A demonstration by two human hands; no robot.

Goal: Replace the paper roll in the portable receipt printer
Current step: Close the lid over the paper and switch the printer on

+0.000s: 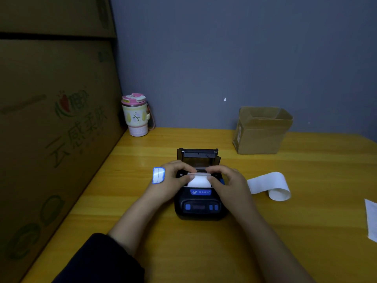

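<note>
A black portable receipt printer (201,205) with blue buttons sits on the yellow wooden table (142,211), its lid (197,155) standing open at the back. A white paper roll (199,179) lies in the paper bay, its free end drawn forward over the front edge. My left hand (173,181) grips the roll's left end and the paper's edge. My right hand (226,183) holds the right end the same way. A loose, partly unrolled strip of white paper (271,185) lies on the table to the printer's right.
A blue-edged white label (158,175) sits just left of my left hand. A pink-lidded tumbler (136,115) stands at the back left, an open cardboard box (262,130) at the back right. Large cartons (53,129) wall the left side. A white sheet (371,219) lies at the right edge.
</note>
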